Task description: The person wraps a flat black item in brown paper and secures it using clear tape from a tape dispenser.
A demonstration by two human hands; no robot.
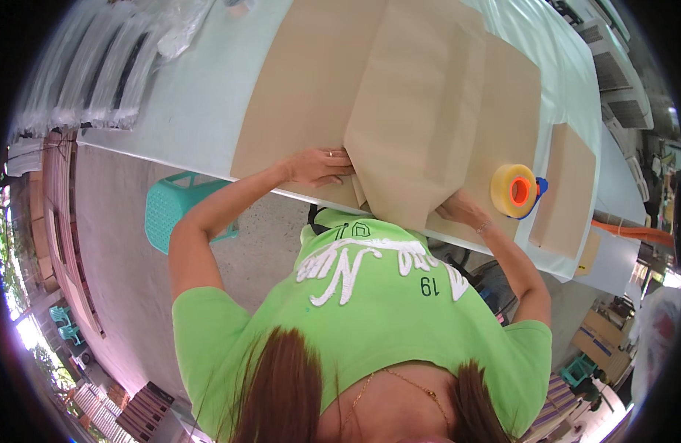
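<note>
Seen from a head camera looking down past a person's green shirt, two bare hands work a large sheet of brown kraft paper [429,96] lying on a pale counter [185,103]. The left hand [320,166] rests flat on the paper at the near counter edge, fingers [339,176] stretched out and pressing, not curled around anything. The right hand [462,210] lies at the paper's lower corner; its fingers are tucked against or under the folded flap, and I cannot tell whether they pinch it.

The folded flap runs away from between the two hands, and its near end hangs over the counter edge toward the person's body.

A yellow tape roll in a blue dispenser [514,190] sits just beyond the right hand, touching the paper. A smaller brown cardboard piece [565,188] lies farther out on that side. A teal plastic stool [174,210] stands on the floor below the left forearm.

Likely risks: the overhanging flap could slide off or crease crookedly if either hand eases its pressure, and the right wrist could knock the tape roll away.
</note>
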